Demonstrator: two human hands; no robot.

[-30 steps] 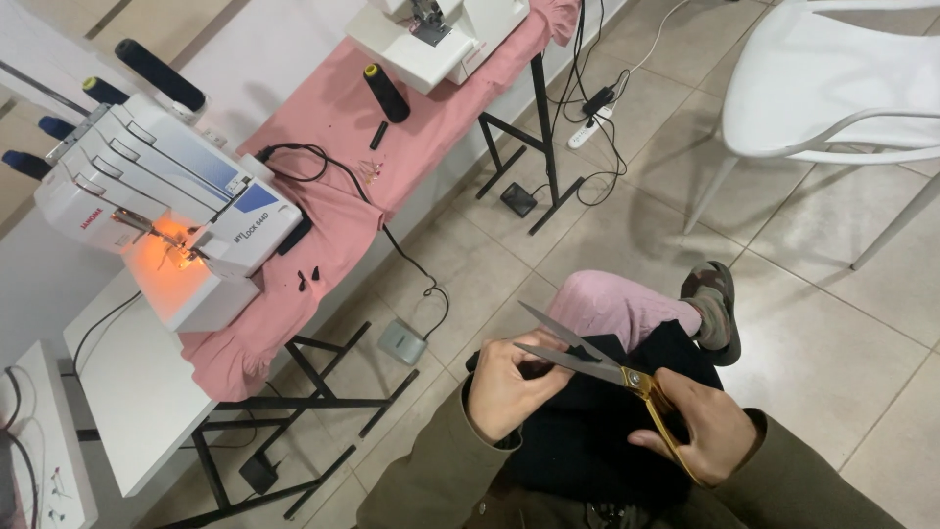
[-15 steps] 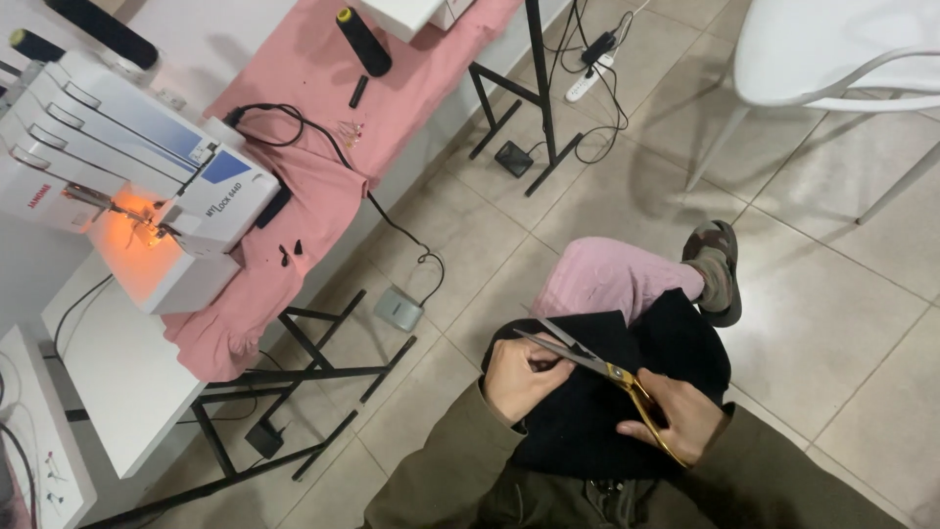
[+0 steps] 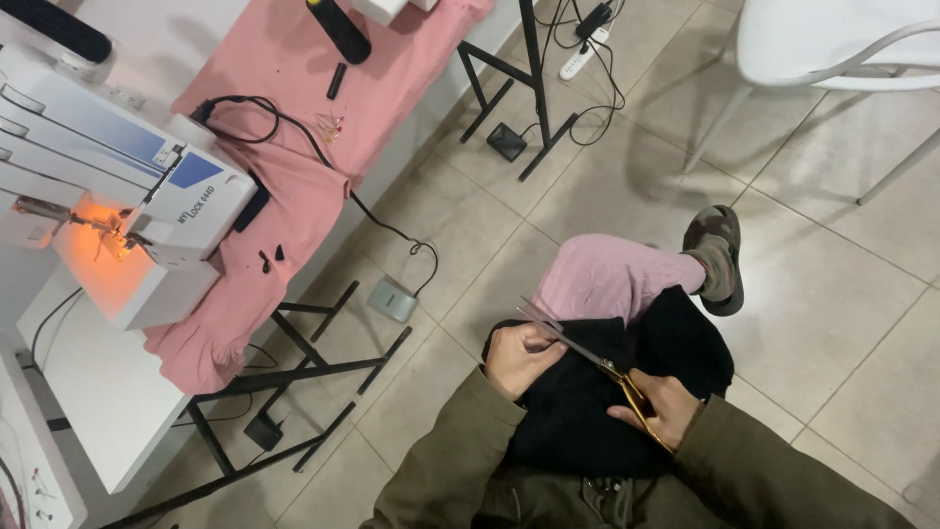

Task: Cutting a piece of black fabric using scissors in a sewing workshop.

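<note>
My right hand (image 3: 664, 407) is curled through the yellow-gold handles of long steel scissors (image 3: 587, 355), fingers closed around the loops. The blades are slightly parted and point up-left, with the tips just above my left hand (image 3: 519, 355). My left hand pinches the edge of soft, matte black fabric (image 3: 627, 392), thumb pressed on top. The fabric sits bunched in my lap, draped over my pink trouser leg (image 3: 612, 279). My sleeves are olive-green woven cloth.

A camouflage-patterned shoe (image 3: 717, 257) rests on the beige tiled floor (image 3: 832, 284). To the left, a white boxy overlock sewing machine (image 3: 108, 196) stands on a pink cloth (image 3: 294, 176) over a white table (image 3: 98, 392) with black metal legs. It has a blue rectangular panel on its front and an orange-lit work area. A grey square foot pedal (image 3: 393, 299) lies on the floor, its black cable running up to the table. A white plastic chair (image 3: 832, 39) is top right, and a white power strip (image 3: 578, 59) lies near the top.
</note>
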